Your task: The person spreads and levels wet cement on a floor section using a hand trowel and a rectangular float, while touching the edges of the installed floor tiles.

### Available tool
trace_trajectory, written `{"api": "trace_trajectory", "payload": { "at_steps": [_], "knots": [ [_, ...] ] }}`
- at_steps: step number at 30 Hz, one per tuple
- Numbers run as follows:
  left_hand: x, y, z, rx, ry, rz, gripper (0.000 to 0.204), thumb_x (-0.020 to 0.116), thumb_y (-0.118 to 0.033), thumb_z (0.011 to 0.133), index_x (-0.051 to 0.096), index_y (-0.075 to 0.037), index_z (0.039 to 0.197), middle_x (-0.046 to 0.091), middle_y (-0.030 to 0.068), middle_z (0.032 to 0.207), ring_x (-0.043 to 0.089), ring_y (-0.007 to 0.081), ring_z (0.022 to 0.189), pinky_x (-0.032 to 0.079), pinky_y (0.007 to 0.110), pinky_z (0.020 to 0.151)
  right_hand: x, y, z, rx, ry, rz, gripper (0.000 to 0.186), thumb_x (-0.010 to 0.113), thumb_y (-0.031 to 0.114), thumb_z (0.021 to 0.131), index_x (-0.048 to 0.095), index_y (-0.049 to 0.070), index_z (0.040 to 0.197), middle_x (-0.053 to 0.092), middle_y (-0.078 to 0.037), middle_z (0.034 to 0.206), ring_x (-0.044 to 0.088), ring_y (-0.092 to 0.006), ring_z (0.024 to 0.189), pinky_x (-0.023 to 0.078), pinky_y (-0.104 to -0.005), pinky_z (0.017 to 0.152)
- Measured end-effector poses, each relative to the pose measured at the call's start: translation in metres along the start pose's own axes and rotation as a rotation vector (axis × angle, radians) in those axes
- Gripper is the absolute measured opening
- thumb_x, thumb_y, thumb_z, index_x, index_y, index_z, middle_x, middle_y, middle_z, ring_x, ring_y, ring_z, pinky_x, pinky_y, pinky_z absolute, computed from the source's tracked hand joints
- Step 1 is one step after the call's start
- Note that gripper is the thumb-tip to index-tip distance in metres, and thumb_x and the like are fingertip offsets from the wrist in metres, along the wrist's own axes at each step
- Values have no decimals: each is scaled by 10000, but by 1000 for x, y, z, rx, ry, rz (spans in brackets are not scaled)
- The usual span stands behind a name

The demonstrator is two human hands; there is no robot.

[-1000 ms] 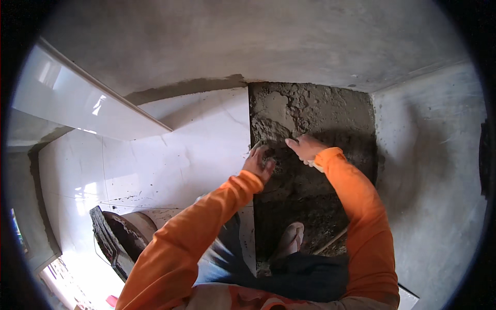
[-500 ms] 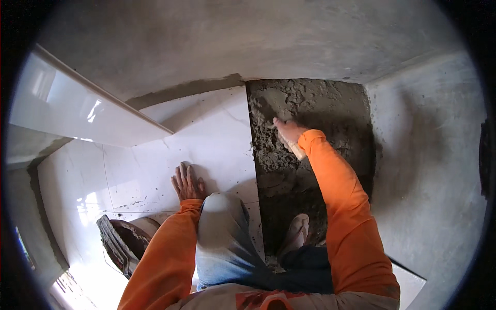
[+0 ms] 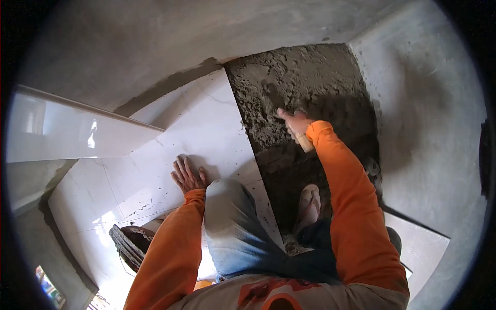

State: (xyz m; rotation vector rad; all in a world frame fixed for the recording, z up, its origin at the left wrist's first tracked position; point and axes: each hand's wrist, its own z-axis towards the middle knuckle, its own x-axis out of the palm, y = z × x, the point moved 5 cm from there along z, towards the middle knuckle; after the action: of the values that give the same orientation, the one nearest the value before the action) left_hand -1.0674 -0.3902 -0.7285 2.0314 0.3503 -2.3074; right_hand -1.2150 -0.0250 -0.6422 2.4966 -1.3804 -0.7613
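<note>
My left hand (image 3: 187,175) rests flat, fingers spread, on the white floor tiles (image 3: 212,124), just left of my bent knee. My right hand (image 3: 296,123) is wrapped round the pale wooden handle of a trowel (image 3: 305,143) over the wet mortar bed (image 3: 325,67). The trowel's blade is hard to make out against the grey mortar. Toward the far wall the mortar is rough and lumpy; nearer me it lies in shadow. A straight tile edge borders its left side.
A loose white tile (image 3: 77,126) stands slanted at the left. A mortar-crusted bucket (image 3: 135,241) sits beside my left forearm. Bare cement walls (image 3: 434,108) close in the right and far sides. Another tile (image 3: 418,248) lies behind my right elbow. My sandalled foot (image 3: 309,204) is on the mortar side.
The whole view has tilted, showing more of the tile behind my right elbow. My left hand stays flat on the tiles; my right hand keeps its grip on the trowel over the mortar.
</note>
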Motion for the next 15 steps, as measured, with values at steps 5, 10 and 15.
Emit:
{"api": "trace_trajectory", "payload": {
  "at_steps": [5,10,15],
  "knots": [
    [-7,5,0,-16,18,3,636,429,-421,841,344,-68,1363,273,146,1459,192,316,1367,113,529,1082,51,-20,-46,-91,63,-380,762,391,614,874,574,-124,927,576,-155,635,574,-264,544,494,-395,552],
    [3,-2,-1,-4,25,-21,608,425,-417,857,343,-106,1373,277,118,1463,215,307,1362,133,539,1071,62,-105,-40,-214,-41,-638,688,355,544,914,534,-104,1060,626,-228,844,630,-323,758,500,-438,707],
    [8,29,-4,-11,-93,-201,502,421,-358,888,433,-111,1324,368,117,1415,286,290,1336,162,511,1073,60,-89,-85,-290,-213,-552,635,391,534,900,550,-55,1076,599,-248,1024,596,-361,943,474,-451,815]
  ]
}}
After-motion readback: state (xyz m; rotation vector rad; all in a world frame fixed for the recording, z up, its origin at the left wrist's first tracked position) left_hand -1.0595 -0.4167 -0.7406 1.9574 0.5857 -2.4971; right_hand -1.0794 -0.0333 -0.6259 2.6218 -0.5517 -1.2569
